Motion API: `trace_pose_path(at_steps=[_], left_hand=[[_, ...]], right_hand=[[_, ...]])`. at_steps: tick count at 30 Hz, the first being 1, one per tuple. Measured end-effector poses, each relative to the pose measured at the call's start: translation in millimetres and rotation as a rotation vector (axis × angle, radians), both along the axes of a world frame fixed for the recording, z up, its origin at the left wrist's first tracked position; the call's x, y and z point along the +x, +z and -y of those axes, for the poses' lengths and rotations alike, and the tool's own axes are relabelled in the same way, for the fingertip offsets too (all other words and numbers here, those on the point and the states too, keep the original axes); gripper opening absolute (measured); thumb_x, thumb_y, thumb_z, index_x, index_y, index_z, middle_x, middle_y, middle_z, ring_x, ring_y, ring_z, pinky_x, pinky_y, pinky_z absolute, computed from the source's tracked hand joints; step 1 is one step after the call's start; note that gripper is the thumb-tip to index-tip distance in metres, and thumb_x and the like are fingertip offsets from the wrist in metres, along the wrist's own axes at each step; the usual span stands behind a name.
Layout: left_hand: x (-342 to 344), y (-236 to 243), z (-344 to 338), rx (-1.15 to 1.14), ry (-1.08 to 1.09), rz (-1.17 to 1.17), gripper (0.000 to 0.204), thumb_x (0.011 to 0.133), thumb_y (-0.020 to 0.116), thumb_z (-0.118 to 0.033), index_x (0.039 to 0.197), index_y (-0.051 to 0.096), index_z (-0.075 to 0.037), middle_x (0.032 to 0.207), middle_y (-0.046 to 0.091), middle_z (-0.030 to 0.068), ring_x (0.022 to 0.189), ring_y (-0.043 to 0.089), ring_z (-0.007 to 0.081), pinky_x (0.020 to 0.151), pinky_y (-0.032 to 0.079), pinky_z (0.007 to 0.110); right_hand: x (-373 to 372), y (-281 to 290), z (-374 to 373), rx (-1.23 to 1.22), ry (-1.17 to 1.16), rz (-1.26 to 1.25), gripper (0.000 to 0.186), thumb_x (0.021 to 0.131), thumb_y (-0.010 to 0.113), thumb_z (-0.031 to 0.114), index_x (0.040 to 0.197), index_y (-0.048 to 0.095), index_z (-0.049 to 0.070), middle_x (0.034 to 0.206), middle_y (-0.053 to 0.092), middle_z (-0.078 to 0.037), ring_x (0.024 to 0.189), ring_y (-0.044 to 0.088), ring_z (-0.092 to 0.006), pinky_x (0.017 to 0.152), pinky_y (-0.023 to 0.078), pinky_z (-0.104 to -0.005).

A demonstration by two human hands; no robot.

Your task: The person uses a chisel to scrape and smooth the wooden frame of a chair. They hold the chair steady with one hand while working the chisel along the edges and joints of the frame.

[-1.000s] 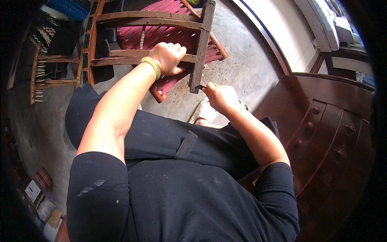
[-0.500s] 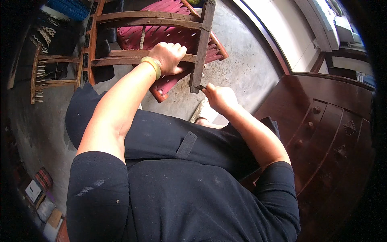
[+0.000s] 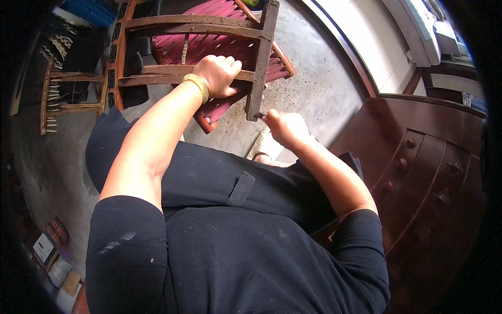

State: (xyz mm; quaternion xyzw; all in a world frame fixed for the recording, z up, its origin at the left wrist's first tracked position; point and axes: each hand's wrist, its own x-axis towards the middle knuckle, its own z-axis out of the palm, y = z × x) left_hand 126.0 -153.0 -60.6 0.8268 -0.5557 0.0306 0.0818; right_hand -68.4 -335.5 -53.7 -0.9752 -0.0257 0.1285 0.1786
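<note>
A wooden frame (image 3: 260, 68), like part of a stool or chair, stands before my knees, with brown crossbars running into a darker bar on its right. My left hand (image 3: 217, 76) is wrapped around the lowest crossbar (image 3: 157, 79), close to that dark bar. Pinched in my right hand (image 3: 285, 127) is a thin dark tool (image 3: 262, 115), most of it hidden by the fingers. Its tip reaches the lower end of the dark bar; whether it touches the wood I cannot tell.
Behind the frame lies a seat woven with dark pink strips (image 3: 209, 44). Another wooden frame (image 3: 78, 77) with pale cords stands left. A dark brown wooden cabinet or door panel (image 3: 418, 172) fills the right side. My shoe (image 3: 266, 144) rests on the grey floor (image 3: 314, 68).
The tip of the dark tool has shifted slightly against the bar's lower end. My left hand and the wooden frame have stayed in place.
</note>
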Motion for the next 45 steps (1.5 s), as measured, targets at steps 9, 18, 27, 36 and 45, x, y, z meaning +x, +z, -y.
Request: trace_pose_path(at_steps=[9, 18, 27, 36, 45], left_hand=[[0.9, -1.9, -1.4, -0.005, 0.001, -0.008, 0.049, 0.057, 0.08, -0.036, 0.086, 0.053, -0.008, 0.081, 0.058, 0.0077, 0.077, 0.062, 0.0256, 0.066, 0.051, 0.036], [1.2, -0.7, -0.7, -0.013, -0.009, -0.014, 0.049, 0.056, 0.08, -0.036, 0.086, 0.053, -0.009, 0.081, 0.058, 0.0075, 0.077, 0.062, 0.0254, 0.067, 0.051, 0.037], [0.5, 0.7, 0.6, 0.011, -0.002, 0.003, 0.048, 0.058, 0.08, -0.038, 0.086, 0.053, -0.009, 0.082, 0.058, 0.0078, 0.078, 0.063, 0.025, 0.067, 0.051, 0.036], [-0.5, -0.4, -0.1, -0.006, -0.012, 0.03, 0.048, 0.058, 0.08, -0.038, 0.086, 0.053, -0.009, 0.081, 0.058, 0.007, 0.077, 0.063, 0.0244, 0.066, 0.051, 0.036], [0.6, -1.1, -0.6, -0.018, -0.01, 0.008, 0.048, 0.057, 0.08, -0.037, 0.085, 0.053, -0.009, 0.081, 0.058, 0.0075, 0.076, 0.063, 0.0252, 0.066, 0.051, 0.036]], right_hand=[[0.7, 2.9, -3.4, -0.04, 0.011, -0.05, 0.03, 0.095, 0.052, 0.033, 0.083, 0.057, 0.006, 0.072, 0.065, -0.016, 0.067, 0.065, -0.0371, 0.059, 0.051, -0.0475], [2.9, 2.0, 0.6, -0.007, -0.004, 0.048, 0.029, 0.094, 0.055, 0.03, 0.078, 0.053, 0.006, 0.064, 0.061, -0.017, 0.062, 0.062, -0.0391, 0.056, 0.048, -0.0475], [7.2, 0.9, 6.5, -0.002, -0.048, 0.08, 0.029, 0.093, 0.056, 0.03, 0.078, 0.051, 0.006, 0.065, 0.06, -0.016, 0.061, 0.061, -0.0386, 0.054, 0.048, -0.0473], [1.9, 2.4, 3.5, -0.019, -0.02, 0.054, 0.028, 0.093, 0.055, 0.032, 0.08, 0.053, 0.006, 0.068, 0.062, -0.016, 0.062, 0.062, -0.0374, 0.055, 0.049, -0.0472], [-2.8, 4.1, -4.6, -0.056, 0.061, -0.04, 0.029, 0.093, 0.055, 0.033, 0.084, 0.056, 0.005, 0.072, 0.065, -0.015, 0.064, 0.065, -0.0352, 0.057, 0.051, -0.046]])
